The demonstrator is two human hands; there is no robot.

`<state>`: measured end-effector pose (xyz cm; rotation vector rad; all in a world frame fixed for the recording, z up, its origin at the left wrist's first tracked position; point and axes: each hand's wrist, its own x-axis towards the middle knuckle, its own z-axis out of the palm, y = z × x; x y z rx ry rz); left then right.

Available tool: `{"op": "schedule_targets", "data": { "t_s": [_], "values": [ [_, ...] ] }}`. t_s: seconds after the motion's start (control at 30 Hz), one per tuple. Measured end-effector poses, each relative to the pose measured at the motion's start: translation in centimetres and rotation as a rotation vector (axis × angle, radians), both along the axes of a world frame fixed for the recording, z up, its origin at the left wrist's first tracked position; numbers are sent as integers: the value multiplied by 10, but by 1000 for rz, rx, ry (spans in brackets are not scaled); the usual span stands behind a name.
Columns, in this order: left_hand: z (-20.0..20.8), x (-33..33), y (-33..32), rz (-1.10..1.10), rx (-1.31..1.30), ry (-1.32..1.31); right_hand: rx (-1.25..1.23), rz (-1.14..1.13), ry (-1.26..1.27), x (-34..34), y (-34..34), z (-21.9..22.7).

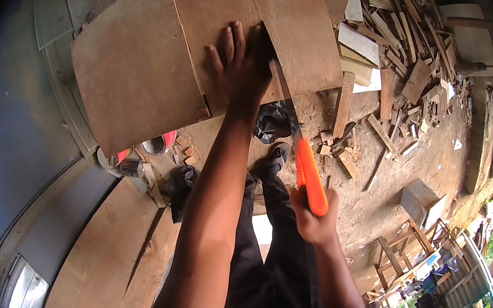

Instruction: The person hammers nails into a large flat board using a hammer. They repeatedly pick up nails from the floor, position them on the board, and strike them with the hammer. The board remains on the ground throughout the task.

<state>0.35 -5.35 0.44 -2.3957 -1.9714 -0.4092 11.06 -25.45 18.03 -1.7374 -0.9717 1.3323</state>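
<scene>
My right hand [314, 221] is wrapped round the orange handle of a handsaw [309, 171]. The saw's blade runs forward into a dark slit in a brown plywood sheet [302, 42], beginning at its near edge. Just left of the slit, my left hand [240, 65] lies flat on the wood with its fingers spread. A shadow covers its right side, partly hiding the thumb. Faint pencil lines form a rectangle near the sheet's far edge. Another plywood panel [134, 69] lies to the left, along a straight seam.
Wood offcuts [415, 78] are heaped at the right on the dirt floor. Below the sheet's near edge are open cans [160, 143] and a black plastic bag [271, 121], close to my feet. A wooden frame [397, 255] stands at the lower right. Large boards [96, 258] lean at the lower left.
</scene>
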Motion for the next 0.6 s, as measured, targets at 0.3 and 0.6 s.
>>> {"op": "schedule_targets", "data": {
  "t_s": [0.3,0.6],
  "values": [
    [5,11,0,-7,-108,-34,9,-87,38,2,72,-44],
    [8,18,4,-31,-62,50,-17,-152,35,13,99,-49]
  ]
}}
